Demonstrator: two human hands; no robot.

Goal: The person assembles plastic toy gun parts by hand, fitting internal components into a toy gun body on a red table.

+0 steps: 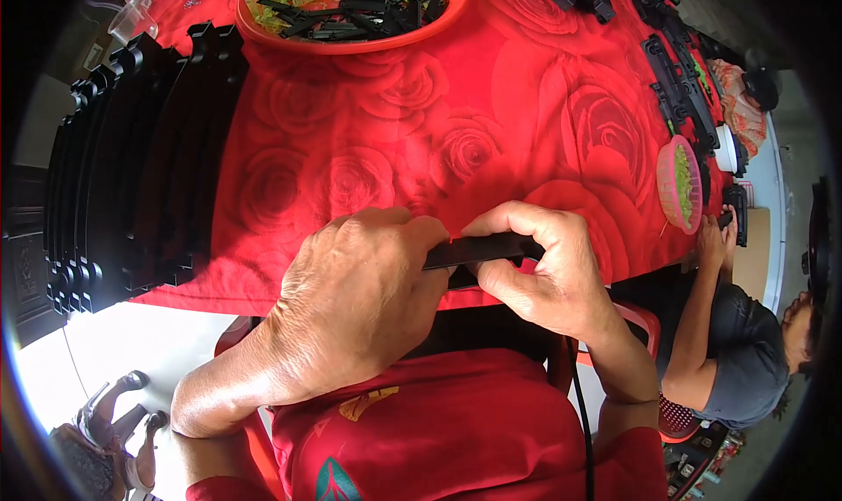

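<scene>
Between my two hands, just over the table's near edge, is a flat black plastic piece (474, 252). My left hand (364, 277) is closed round its left end, with the back of the hand turned up and the fingertips hidden. On the other end, the thumb and forefinger of my right hand (548, 273) pinch it from both sides. The lower part of the piece shows only as a dark edge below the right thumb, so its full shape cannot be made out.
A row of long black plastic parts (158, 159) stands at the left. An orange-red basin (351, 47) of black and yellow-green pieces sits at the far side. Along the right lie black assemblies (680, 89) and a pink basket (680, 185). A co-worker (741, 343) sits at the right.
</scene>
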